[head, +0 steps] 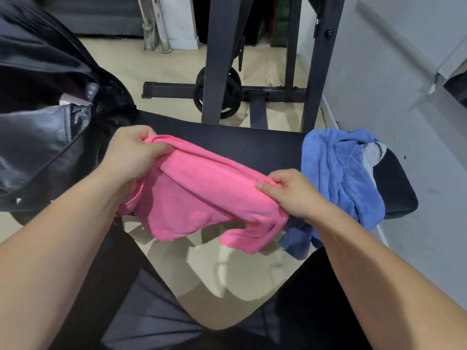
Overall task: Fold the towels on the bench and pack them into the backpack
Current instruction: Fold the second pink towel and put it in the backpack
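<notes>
A pink towel [199,195] hangs between my two hands over the near edge of the black padded bench [247,147], folded over along its top. My left hand [131,152] pinches its left end and my right hand [293,190] pinches its right end. A crumpled blue towel [338,173] lies on the right part of the bench, with a bit of grey cloth [376,154] showing behind it. The black leather backpack [43,127] sits at the left end of the bench, its top open.
A dark metal rack frame [217,59] with a round weight plate [219,93] stands on the beige floor beyond the bench. A grey wall [394,84] runs along the right. My dark-clothed legs [156,311] fill the lower part of the view.
</notes>
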The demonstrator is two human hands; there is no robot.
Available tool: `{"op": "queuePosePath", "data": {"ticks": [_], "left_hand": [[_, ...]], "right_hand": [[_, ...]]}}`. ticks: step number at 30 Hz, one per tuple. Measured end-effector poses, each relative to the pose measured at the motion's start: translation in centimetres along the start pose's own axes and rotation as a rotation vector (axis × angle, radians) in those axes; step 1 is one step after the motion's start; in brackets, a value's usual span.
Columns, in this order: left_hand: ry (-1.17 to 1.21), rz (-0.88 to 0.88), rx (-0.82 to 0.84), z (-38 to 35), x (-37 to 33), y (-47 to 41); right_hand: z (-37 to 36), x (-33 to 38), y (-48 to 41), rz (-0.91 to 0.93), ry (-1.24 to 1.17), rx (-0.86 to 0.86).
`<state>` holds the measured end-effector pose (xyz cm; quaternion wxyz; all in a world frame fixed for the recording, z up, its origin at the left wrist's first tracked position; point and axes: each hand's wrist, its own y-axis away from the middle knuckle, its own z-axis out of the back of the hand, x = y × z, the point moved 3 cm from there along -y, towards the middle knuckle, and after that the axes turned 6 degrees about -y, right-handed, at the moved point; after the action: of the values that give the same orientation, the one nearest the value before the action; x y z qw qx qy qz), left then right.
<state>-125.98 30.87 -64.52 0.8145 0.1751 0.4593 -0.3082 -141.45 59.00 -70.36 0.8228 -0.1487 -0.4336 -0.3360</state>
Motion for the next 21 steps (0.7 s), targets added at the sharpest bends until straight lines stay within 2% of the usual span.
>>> {"op": "queuePosePath", "data": {"ticks": [2, 5, 7, 9, 12, 15, 17, 21], "left_hand": [[0.060, 0.076, -0.196, 1.0, 1.9, -0.2], [0.001, 0.162, -0.328, 1.6, 4.2, -0.6], [-0.134, 0.195, -0.282, 1.4, 5.4, -1.1], [-0.270, 0.180, -0.207, 0.8, 6.2, -1.6], [-0.420, 0.118, -0.168, -0.4, 6.6, -2.6], [-0.518, 0.037, -0.188, -1.8, 6.1, -4.2], [-0.585, -0.015, -0.190, -3.1, 5.6, -5.6], [-0.709, -0.084, -0.130, -6.0, 4.3, -8.8]], "right_hand": [[0.6, 0.2, -0.6, -0.001, 0.003, -0.020], [1.6, 0.4, -1.2, -0.019, 0.165, 0.177], [2.3, -0.2, -1.7, -0.065, 0.283, 0.248], [3.1, -1.6, -2.5, -0.130, 0.351, 0.207], [4.3, -3.4, -4.2, -0.208, 0.387, 0.006], [4.6, -4.0, -5.8, -0.212, 0.432, -0.212], [4.4, -3.9, -7.3, -0.165, 0.539, -0.211], [4.8, -3.9, -11.5, -0.092, 0.697, -0.092]]}}
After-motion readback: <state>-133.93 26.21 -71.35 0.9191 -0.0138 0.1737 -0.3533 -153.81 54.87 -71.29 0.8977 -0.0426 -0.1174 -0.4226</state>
